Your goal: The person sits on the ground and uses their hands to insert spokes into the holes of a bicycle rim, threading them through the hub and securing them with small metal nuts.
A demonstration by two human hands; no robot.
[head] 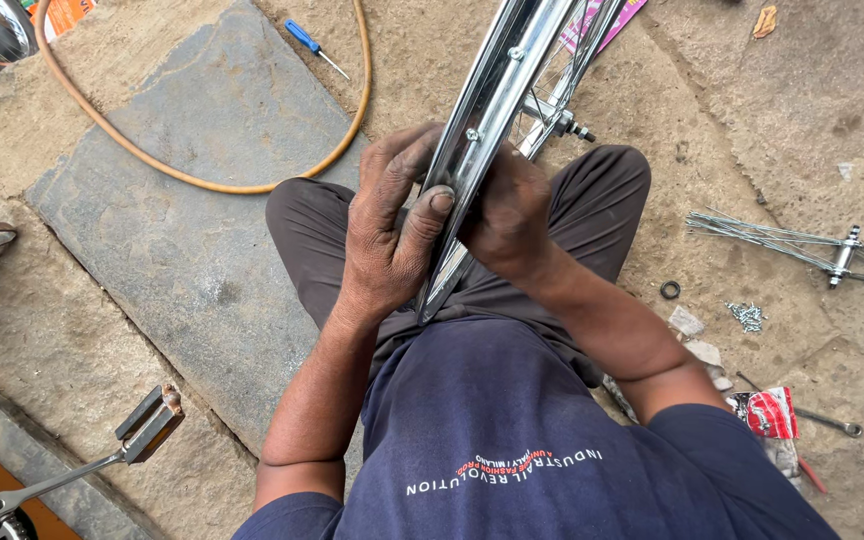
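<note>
Subject: a chrome wheel rim point(492, 95), standing on edge over the seated person's lap and leaning away toward the top of the view.

Left hand point(389, 225): fingers closed around the rim's left side, thumb pressed flat on the inner channel just below a spoke nipple point(471, 133). Right hand point(508, 212): wrapped on the opposite side, directly across from the left fingers; its fingertips are hidden behind the metal, so how tightly they curl cannot be told.

Handling assessment: the rim appears stiff and polished, likely slick under grimy fingers. Judged light for its size, but long and inclined to swing. The thin spokes point(552, 75) beyond the fingertips would bend if used as a grip. The hub point(557, 122) sits just past the right knuckles. The best hold is on the rim's two side walls, opposed, as now.

Surroundings: an orange hose point(192, 180) and a blue screwdriver point(314, 45) lie well beyond the left fingers on a stone slab point(182, 230). A second spoked hub point(842, 252) and a small heap of nipples point(749, 316) lie well apart, to the right of the right forearm. A bicycle pedal point(150, 424) is below the left elbow.
</note>
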